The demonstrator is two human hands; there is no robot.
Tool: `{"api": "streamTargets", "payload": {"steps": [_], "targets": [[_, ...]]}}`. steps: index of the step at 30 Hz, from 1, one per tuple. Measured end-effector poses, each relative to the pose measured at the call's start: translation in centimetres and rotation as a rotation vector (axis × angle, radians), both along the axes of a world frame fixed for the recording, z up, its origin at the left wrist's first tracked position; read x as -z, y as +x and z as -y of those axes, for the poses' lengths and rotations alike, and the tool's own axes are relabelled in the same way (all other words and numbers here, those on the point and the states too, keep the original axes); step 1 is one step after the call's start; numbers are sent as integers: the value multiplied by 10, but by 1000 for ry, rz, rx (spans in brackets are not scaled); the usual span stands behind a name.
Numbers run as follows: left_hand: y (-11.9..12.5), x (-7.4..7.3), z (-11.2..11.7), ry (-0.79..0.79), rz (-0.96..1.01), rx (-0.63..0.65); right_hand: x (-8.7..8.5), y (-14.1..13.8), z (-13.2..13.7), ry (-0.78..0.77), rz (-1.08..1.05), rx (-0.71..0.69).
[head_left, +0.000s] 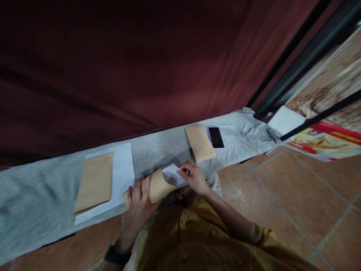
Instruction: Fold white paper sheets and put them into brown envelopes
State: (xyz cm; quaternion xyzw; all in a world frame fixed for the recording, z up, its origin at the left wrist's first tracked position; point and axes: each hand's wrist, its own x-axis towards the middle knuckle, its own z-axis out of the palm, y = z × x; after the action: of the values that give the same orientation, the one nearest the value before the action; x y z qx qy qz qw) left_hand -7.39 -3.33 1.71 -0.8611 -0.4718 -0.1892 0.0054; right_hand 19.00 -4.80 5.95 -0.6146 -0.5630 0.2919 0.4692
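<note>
A brown paper envelope [159, 186] is bowed near the front edge of the cloth-covered surface, its mouth facing right. My left hand [140, 197] is wrapped round its left end, gripping it. White paper [172, 174] sticks out of the envelope's mouth. The fingers of my right hand [194, 177] pinch the outer edge of that paper. How far the paper reaches inside is hidden by the envelope.
Left, brown envelopes [95, 182] lie on white sheets [123, 169]. Another stack of brown envelopes [199, 142] sits beside a phone [216, 137] on the grey cloth [160, 145]. A dark red curtain [158, 67] hangs behind. A printed box [327, 141] stands on the tiled floor [276, 203].
</note>
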Motion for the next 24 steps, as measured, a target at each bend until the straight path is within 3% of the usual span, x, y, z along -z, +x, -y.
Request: {"api": "streamTargets", "payload": {"steps": [3,7,12,24], "targets": [[12,-1,-1,28,23,35,5,-9,4,4,42,-3],[22,-2,-5,56,41,76,8,-15,8,9,146,111],[28,0,-8,46,57,102,11,-12,8,-46,6,63],[28,-5,-10,83,15,170,17,-7,8,-202,-59,131]]}}
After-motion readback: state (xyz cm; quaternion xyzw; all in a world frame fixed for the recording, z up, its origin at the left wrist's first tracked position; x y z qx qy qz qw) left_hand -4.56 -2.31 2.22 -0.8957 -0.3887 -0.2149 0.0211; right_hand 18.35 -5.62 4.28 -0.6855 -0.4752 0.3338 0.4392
